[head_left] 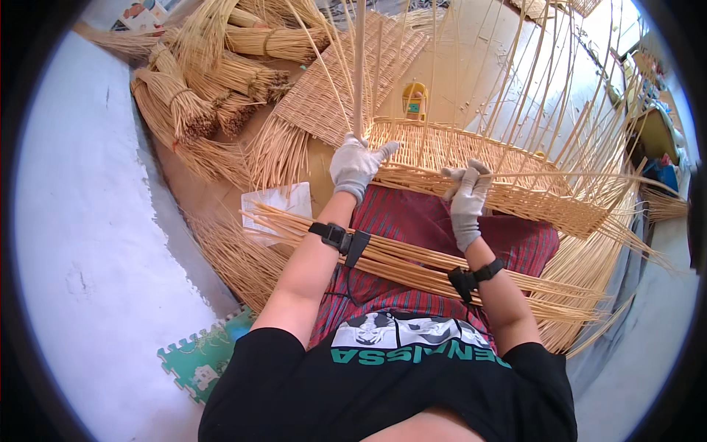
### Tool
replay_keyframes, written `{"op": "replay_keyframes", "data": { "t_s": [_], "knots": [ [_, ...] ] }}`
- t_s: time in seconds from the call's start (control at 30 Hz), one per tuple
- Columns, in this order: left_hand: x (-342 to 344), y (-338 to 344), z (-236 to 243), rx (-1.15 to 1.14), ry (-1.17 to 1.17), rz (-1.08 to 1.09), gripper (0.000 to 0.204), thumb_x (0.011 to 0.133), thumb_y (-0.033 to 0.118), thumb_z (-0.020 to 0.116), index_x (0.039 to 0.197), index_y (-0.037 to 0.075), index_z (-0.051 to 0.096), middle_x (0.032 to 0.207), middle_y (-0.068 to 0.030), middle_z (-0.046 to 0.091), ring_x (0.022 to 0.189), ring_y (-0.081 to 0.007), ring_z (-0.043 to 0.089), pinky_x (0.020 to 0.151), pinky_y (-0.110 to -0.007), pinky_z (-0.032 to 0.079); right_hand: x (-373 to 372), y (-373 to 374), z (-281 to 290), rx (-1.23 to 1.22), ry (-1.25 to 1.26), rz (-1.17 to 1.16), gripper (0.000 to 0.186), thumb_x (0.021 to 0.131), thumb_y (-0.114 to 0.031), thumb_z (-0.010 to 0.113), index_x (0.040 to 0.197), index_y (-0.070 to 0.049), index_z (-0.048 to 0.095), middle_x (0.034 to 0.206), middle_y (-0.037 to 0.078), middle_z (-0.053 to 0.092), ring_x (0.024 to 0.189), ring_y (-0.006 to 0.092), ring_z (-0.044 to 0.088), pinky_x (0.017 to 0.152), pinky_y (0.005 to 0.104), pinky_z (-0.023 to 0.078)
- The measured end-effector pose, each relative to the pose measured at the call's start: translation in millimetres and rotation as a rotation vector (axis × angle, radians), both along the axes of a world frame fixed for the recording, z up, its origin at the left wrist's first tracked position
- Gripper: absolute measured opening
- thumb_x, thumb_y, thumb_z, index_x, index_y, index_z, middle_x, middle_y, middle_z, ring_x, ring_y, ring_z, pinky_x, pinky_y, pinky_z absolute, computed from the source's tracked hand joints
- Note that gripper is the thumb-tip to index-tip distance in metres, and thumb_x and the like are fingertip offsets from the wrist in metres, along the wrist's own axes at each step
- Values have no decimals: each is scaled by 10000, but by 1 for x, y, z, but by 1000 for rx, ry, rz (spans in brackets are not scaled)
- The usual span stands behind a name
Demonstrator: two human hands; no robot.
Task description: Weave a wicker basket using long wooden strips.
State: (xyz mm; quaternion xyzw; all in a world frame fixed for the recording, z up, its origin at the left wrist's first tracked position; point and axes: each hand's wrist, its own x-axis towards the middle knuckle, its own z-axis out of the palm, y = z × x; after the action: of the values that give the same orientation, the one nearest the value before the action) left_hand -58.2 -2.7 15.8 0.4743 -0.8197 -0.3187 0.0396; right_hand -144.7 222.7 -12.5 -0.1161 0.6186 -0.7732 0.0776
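A long rectangular wicker basket (508, 188) lies across in front of me, its low woven walls ringed by tall upright stakes. At its left end my left hand (357, 166), in a pale glove, closes round the foot of a thick upright stick (359, 70), thumb pointing right. My right hand (468, 197), gloved too, is at the near wall with its fingers closed on a wicker strand (560, 175), which runs off to the right above the wall. The fingertips of both hands are partly hidden.
Loose wicker rods (412, 258) lie across my lap on a red striped cloth (398, 210). Tied wicker bundles (243, 81) and a flat woven panel (331, 96) are at the far left. A yellow object (414, 102) stands beyond the basket; a green foam mat (202, 353) lies lower left.
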Motion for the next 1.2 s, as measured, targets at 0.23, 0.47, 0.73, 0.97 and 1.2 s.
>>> {"op": "replay_keyframes", "data": {
  "t_s": [0.23, 0.47, 0.73, 0.97, 1.2],
  "knots": [
    [8, -10, -21, 166, 352, 129, 612, 692, 628, 880, 753, 100, 577, 609, -13, 581, 556, -164, 538, 562, -351, 457, 77, 2, 60, -3, -17, 227, 141, 1089, -156, 456, 1180, -78, 531, 966, 111, 697, 841, 197, 724, 397, 213, 498],
    [-4, -15, -24, 337, 387, 104, 453, 772, 397, 906, 776, 81, 582, 631, -16, 601, 560, -161, 519, 594, -325, 466, -73, 112, 3, -17, -278, -94, 148, 948, -117, 743, 1071, -138, 663, 882, -28, 676, 631, 69, 541, 547, 215, 443],
    [-25, 42, -8, 82, 732, -368, 303, 1040, 156, 589, 1342, 156, 568, 1116, -74, 695, 668, -175, 684, 584, -319, 556, -87, 81, -35, -108, -250, -97, 202, 914, -46, 764, 1039, -138, 635, 897, -27, 662, 744, 80, 603, 605, 226, 467],
    [-55, 44, -35, 249, 238, -499, 203, 1063, 234, 526, 1215, 191, 654, 979, -156, 693, 737, -227, 703, 636, -412, 533, -98, 33, 20, 126, 161, -64, 208, 925, 5, 688, 1053, -101, 564, 901, 10, 648, 842, 122, 624, 719, 266, 516],
    [-65, 63, -62, 66, 316, -352, 151, 1002, 188, 554, 1062, 135, 681, 936, -172, 713, 914, -353, 690, 813, -451, 523, -152, -103, 97, 530, 674, 92, 698, 973, -47, 578, 1597, -226, 322, 1270, 172, 673, 870, 155, 648, 785, 299, 540]
  ]
}}
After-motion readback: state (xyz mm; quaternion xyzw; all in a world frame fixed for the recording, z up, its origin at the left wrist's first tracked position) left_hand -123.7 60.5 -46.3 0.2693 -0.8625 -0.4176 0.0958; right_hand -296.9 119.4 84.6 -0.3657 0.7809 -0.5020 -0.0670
